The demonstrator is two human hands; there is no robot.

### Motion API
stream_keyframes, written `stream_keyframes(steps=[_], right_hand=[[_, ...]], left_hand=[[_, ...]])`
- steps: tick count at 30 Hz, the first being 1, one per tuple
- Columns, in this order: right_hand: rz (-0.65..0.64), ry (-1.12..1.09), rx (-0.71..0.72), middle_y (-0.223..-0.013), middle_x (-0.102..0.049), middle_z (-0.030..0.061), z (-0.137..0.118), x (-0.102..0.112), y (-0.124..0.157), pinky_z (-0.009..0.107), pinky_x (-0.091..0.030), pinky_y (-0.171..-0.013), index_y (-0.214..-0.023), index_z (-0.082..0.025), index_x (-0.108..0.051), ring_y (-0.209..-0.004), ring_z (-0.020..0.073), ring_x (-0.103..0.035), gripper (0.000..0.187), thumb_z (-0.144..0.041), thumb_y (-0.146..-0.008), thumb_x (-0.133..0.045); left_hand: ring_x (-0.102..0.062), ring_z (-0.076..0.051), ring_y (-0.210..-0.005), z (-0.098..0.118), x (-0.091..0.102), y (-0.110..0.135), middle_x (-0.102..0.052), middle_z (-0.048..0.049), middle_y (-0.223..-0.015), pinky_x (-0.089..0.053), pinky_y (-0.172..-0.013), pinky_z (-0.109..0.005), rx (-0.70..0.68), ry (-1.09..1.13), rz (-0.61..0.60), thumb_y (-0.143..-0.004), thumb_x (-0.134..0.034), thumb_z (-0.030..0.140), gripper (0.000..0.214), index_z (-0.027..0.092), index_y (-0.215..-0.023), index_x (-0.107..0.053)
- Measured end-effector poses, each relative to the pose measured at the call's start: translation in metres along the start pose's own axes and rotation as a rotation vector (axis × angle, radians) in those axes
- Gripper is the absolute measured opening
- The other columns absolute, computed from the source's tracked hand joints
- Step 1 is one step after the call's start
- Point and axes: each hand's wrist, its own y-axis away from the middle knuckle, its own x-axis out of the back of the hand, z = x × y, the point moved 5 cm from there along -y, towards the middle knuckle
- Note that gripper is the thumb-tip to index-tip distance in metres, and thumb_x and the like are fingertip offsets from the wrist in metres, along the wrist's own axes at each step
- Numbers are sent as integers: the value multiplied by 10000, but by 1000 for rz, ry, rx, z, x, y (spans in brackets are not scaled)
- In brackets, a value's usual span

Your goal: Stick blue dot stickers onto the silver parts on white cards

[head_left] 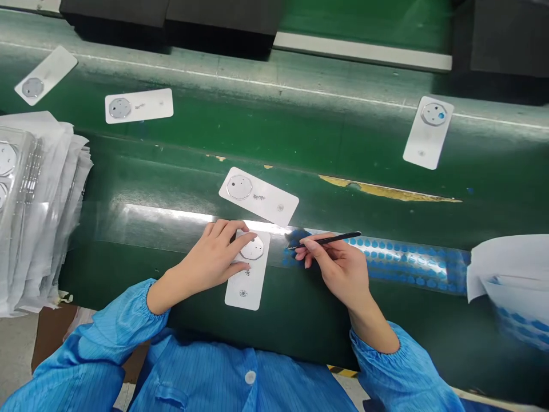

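Note:
My left hand [214, 257] lies on a white card [247, 274] with a round clear blister at its top, fingers stretched over the blister and pressing the card down on the green belt. My right hand [338, 263] pinches black tweezers [330, 239], whose tip points left at the end of a clear strip carrying several blue dot stickers [407, 263]. A second white card [258, 196] lies tilted just beyond my left hand.
More white cards lie on the green belt [300, 131]: two at far left [45, 74] [139, 106], one at far right [429, 133]. A stack of clear trays in bags [34, 206] sits at left. White backing paper [510, 269] lies at right. Black blocks [171, 20] line the far edge.

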Motion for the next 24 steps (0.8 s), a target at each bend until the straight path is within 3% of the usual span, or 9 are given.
stream_keyframes(steps=[6, 13, 24], right_hand=[[100, -158, -40, -710, -769, 45, -19, -14, 1, 244, -583, -490, -897, -182, -769, -519, 144, -696, 242, -413, -967, -791], [-2, -178, -164, -720, -779, 59, -20, -53, -8, 249, -606, -496, -922, -167, -759, -541, 155, -715, 311, -475, -946, -801], [6, -138, -182, -747, -786, 58, -14, -54, -9, 246, -610, -488, -940, -174, -754, -585, 168, -745, 297, -467, -948, -805]], left_hand=[[-522, -351, -1185, 1, -1, 1, -562, -186, -1404, -490, -970, -510, 17, -31, 16, -959, -757, 349, 527, 155, -1392, -527], [-505, -358, -1238, 0, -3, 3, -553, -184, -1436, -472, -994, -514, 26, -18, 9, -1004, -695, 370, 510, 179, -1439, -510], [-499, -357, -1250, 1, -4, 1, -557, -186, -1443, -472, -1020, -521, 28, -12, 5, -990, -713, 344, 508, 159, -1426, -530]])
